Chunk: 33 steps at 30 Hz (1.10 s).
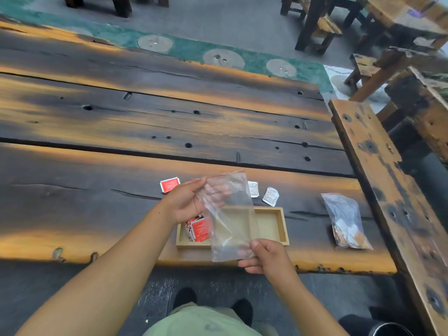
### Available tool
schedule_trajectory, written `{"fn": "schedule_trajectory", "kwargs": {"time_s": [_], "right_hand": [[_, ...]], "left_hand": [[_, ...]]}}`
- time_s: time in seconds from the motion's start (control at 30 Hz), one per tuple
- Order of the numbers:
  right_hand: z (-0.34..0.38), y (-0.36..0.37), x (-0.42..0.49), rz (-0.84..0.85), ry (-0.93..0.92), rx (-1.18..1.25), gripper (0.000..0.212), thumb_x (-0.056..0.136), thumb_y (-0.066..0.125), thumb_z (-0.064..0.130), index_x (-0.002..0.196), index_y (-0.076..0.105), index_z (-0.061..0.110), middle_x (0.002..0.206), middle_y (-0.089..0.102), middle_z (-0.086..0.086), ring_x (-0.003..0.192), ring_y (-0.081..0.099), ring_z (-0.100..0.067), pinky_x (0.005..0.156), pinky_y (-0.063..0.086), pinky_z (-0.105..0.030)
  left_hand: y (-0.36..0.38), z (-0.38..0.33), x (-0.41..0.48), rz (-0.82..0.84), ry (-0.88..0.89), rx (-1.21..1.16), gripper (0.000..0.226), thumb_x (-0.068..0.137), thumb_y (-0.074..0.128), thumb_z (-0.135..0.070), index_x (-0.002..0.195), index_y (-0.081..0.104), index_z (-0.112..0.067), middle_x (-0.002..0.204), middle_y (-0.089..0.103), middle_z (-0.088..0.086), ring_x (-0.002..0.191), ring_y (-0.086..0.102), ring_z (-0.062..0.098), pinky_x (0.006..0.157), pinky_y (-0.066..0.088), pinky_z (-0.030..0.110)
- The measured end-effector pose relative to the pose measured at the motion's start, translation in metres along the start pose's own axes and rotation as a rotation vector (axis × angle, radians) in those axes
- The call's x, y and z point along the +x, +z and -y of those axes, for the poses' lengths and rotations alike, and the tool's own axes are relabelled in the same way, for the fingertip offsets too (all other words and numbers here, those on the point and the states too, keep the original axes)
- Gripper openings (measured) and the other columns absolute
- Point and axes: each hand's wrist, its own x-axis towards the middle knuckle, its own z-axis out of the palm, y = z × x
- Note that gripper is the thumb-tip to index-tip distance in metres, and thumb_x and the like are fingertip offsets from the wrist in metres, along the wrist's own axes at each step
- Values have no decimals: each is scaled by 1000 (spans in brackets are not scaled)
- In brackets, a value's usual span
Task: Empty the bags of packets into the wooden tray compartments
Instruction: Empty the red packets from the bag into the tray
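Above a green shirt (201, 321), the right hand (266, 257) pinched the lower corner of an empty clear bag (230, 214) while the left hand (186, 202) gripped its red-striped top, holding it over the wooden tray (285, 226) at the table's (97, 190) near edge. Red packets (200, 229) lay heaped in the tray's left compartment. A loose red packet (169, 185) and two white packets (253, 189) lay just beyond the tray, and a filled bag (346, 221) rested near the right edge.

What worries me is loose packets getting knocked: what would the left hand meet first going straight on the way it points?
The left hand, pinching the clear bag, points toward the nearer white packet beyond the tray. It looks raised, so it may pass above; depth is unclear.
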Motion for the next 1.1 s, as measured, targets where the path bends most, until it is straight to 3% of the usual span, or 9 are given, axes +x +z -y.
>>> {"fn": "schedule_trajectory", "kwargs": {"time_s": [0.17, 0.3, 0.53, 0.6, 0.73, 0.83, 1.0, 1.1], "right_hand": [[-5, -15, 2, -28, -45, 33, 26, 104, 49, 15, 103, 68, -1, 86, 78, -14, 75, 76, -25, 64, 60, -28], [-9, -30, 1, -108, -16, 238, 23, 101, 54, 20, 106, 66, 1, 85, 77, -15, 75, 76, -26, 62, 61, -27], [-13, -72, 13, 104, 120, 678, 25, 93, 63, 22, 110, 61, 4, 97, 74, -20, 81, 75, -27, 64, 61, -31], [-16, -94, 21, 162, 118, 661, 25, 90, 67, 19, 109, 62, 2, 100, 74, -21, 81, 75, -25, 65, 60, -30], [-27, -149, 34, 166, 79, 566, 9, 88, 67, 14, 91, 63, 7, 84, 73, -13, 76, 72, -20, 65, 58, -28], [-39, -191, 45, 161, 72, 524, 5, 92, 65, 8, 93, 61, 6, 86, 74, -15, 76, 72, -22, 66, 58, -29], [-61, -252, 66, 146, 123, 491, 20, 83, 74, 21, 96, 64, 8, 92, 73, -15, 90, 70, -28, 71, 56, -33], [-80, -282, 78, 112, 208, 588, 20, 86, 71, 20, 100, 62, 11, 88, 71, -12, 88, 70, -28, 69, 56, -34]], "left_hand": [[15, 3, 11, 48, -36, -18, 57, 107, 28, -26, 100, 77, 2, 111, 73, 22, 100, 73, 31, 86, 57, 48], [38, 8, 28, 36, -3, -90, 44, 107, 33, -26, 113, 66, 3, 107, 73, 22, 94, 74, 33, 86, 55, 52], [100, 40, 69, 15, 19, -120, 38, 107, 35, -25, 118, 61, 1, 107, 73, 23, 95, 74, 36, 79, 61, 49], [121, 53, 82, 3, 32, -108, 37, 107, 36, -24, 122, 58, 1, 107, 73, 23, 94, 74, 37, 78, 61, 50], [161, 77, 109, -45, 39, -90, 40, 107, 37, -24, 131, 52, 4, 114, 68, 26, 99, 71, 40, 75, 61, 51], [190, 94, 133, -72, 10, -41, 41, 107, 35, -26, 129, 56, 2, 115, 70, 24, 102, 71, 38, 81, 61, 50], [228, 127, 159, -137, -31, 82, 37, 106, 40, -23, 128, 59, 1, 121, 68, 23, 103, 70, 40, 88, 57, 54], [241, 143, 171, -217, -34, 186, 29, 106, 41, -19, 110, 64, -1, 100, 76, 15, 89, 75, 32, 85, 56, 54]]}}
